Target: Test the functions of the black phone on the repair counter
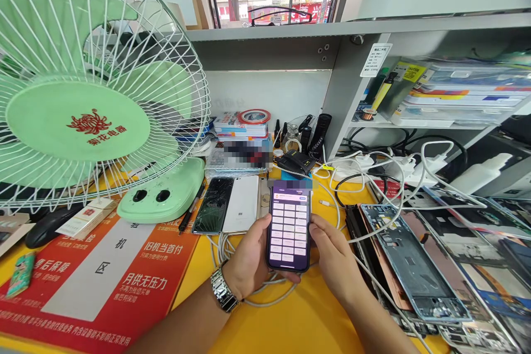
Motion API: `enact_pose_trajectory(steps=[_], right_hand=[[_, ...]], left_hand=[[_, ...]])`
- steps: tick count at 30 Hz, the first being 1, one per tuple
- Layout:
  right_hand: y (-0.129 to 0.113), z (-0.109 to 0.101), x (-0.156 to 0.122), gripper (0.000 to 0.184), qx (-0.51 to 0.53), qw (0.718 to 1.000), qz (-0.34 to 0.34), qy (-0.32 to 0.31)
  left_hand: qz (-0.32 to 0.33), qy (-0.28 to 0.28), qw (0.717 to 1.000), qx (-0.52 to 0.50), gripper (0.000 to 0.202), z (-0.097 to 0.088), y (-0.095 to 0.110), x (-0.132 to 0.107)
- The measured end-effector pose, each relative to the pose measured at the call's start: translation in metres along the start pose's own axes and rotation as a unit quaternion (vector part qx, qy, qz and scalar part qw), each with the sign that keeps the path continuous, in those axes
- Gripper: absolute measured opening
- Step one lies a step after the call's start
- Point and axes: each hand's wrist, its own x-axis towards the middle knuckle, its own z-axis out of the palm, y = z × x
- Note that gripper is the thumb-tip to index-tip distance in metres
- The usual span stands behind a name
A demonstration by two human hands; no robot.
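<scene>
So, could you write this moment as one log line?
left hand: holding phone, screen lit | right hand: at phone's right edge | nearby: white phone, cracked phone, fan

- Saw a mint-green electric fan (78,121) at left, with two black knobs on its base.
- Noted a red-and-grey printed mat (145,254) below it, with a small green packet (20,275) near the left edge.
- Found a black computer mouse (47,228) beside a white box (87,218) with a red emblem.
- Saw a cracked smartphone (212,204) next to a white Mi phone (241,204), with a black pen (191,208) to the left.
- Spotted a red tape roll (243,118) on stacked boxes (240,128).
- Noted white chargers (431,166) and looping cables (403,182) at right, near a tilted white squeeze bottle (481,174).
- Saw a blue phone frame (415,260) among stripped phone parts (485,276).
</scene>
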Motion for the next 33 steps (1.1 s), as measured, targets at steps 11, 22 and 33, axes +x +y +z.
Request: enact_pose_trajectory(steps=[11, 22, 33], right_hand=[[0.0001, 0.0003, -0.0002, 0.031, -0.016, 1.000, -0.005, 0.005], [-0.0046, 0.0002, -0.0013, 0.031, -0.020, 1.000, -0.002, 0.002], [-0.0037, 0.0003, -0.0008, 0.031, -0.010, 1.000, -0.008, 0.004]], left_hand=[[0.004, -0.012, 1.000, -0.003, 0.054, 0.0005, 0.0015, -0.0008], [0.001, -0.015, 1.000, -0.001, 0.055, 0.0019, 0.0020, -0.0015], [0.001, -0.007, 1.000, 0.005, 0.054, 0.0006, 0.0015, -0.0010]])
